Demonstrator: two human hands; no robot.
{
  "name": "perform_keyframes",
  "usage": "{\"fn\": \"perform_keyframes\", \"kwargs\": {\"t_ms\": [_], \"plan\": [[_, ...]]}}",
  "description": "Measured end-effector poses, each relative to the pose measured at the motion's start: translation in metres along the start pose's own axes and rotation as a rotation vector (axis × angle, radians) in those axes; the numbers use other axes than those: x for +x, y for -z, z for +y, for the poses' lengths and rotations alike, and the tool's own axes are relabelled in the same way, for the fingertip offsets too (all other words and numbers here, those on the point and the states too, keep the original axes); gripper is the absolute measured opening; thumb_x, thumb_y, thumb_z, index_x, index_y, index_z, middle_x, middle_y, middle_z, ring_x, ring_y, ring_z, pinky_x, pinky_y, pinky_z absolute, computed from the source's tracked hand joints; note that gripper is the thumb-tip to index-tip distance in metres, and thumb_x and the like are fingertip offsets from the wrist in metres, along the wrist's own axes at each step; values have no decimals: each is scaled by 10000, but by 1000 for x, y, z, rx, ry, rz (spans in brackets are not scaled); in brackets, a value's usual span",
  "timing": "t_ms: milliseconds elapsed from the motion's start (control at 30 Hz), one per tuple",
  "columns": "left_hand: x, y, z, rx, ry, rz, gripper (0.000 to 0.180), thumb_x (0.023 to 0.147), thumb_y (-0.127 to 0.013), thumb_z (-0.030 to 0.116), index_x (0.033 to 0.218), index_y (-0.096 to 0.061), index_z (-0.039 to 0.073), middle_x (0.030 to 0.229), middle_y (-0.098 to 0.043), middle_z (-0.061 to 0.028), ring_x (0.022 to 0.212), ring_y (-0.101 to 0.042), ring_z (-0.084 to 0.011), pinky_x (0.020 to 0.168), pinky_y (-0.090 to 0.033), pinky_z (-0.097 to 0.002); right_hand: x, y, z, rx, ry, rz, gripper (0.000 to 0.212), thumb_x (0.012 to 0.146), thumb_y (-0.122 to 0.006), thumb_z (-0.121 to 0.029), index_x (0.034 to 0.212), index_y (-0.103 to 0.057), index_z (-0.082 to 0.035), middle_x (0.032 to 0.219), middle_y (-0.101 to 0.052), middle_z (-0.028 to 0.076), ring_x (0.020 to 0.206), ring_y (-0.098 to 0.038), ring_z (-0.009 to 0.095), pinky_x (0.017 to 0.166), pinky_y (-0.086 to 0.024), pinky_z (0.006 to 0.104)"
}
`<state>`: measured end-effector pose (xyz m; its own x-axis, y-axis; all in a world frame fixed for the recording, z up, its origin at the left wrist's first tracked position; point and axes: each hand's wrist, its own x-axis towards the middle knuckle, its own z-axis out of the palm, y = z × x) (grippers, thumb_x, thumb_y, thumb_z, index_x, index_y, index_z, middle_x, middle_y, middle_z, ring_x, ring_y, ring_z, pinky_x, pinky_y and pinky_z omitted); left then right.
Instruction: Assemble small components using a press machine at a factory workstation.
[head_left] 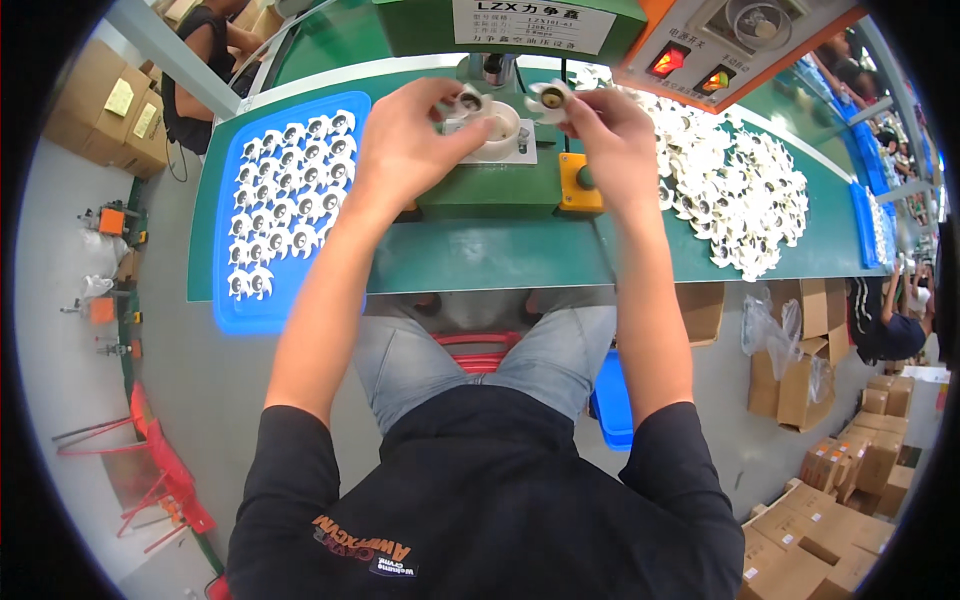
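Observation:
My left hand (415,135) is closed on a small white impeller (468,101) with a dark centre, over the left side of the press bed. Between the fingertips of my right hand (612,130) is another white impeller (550,97), its centre brass-coloured. Between and below the two parts sits a round white fixture (506,130) on the green press, under the metal ram (492,68). My left fingers partly cover the fixture.
Rows of white impellers lie on a blue tray (225,312) at left. A loose heap of impellers (750,190) covers the right side of the green table (480,255). An orange control box (735,45) overhangs the upper right; a yellow button box (580,185) stands beside the fixture.

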<state>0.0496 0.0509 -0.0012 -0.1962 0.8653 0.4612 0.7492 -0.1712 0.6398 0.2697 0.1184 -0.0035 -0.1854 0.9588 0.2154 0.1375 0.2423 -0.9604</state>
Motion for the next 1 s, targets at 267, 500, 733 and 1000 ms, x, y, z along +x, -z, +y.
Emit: {"fn": "perform_keyframes", "kwargs": {"t_ms": [267, 500, 733, 1000], "plan": [[-87, 125, -54, 357, 39, 60, 407, 808, -848, 167, 1148, -733, -24, 1081, -684, -135, 955, -667, -252, 840, -535, -354, 14, -37, -6, 744, -203, -238, 267, 1014, -630, -82, 1182, -634, 124, 1111, -710, 187, 977, -741, 293, 910, -614, 378], [-167, 183, -89, 520, 55, -151, 412, 706, -879, 220, 1067, -782, 45, 993, -612, -95, 966, -620, -274, 873, -466, -402, 7, 4, 18, 657, -230, -155, 367, 1059, -545, -164, 1344, -596, 63, 1267, -679, 163, 1038, -674, 262, 945, -554, 383], [-177, 173, -99, 619, 101, -152, 455, 725, -851, 222, 1151, -766, 85, 1058, -599, -71, 1021, -581, -269, 923, -414, -399, -7, 42, 26, 659, -208, -16, 391, 1035, -608, -193, 1352, -592, 35, 1180, -655, 122, 1019, -632, 227, 970, -520, 381], [-123, 110, -68, 306, -145, -128, 428, 803, -776, 102, 1220, -712, 31, 1301, -640, -146, 1198, -582, -352, 1052, -458, -460, -54, 66, 54, -485, 264, -58, 317, 975, -719, -210, 1223, -695, -15, 1194, -710, 153, 1099, -683, 270, 907, -548, 373]]}}
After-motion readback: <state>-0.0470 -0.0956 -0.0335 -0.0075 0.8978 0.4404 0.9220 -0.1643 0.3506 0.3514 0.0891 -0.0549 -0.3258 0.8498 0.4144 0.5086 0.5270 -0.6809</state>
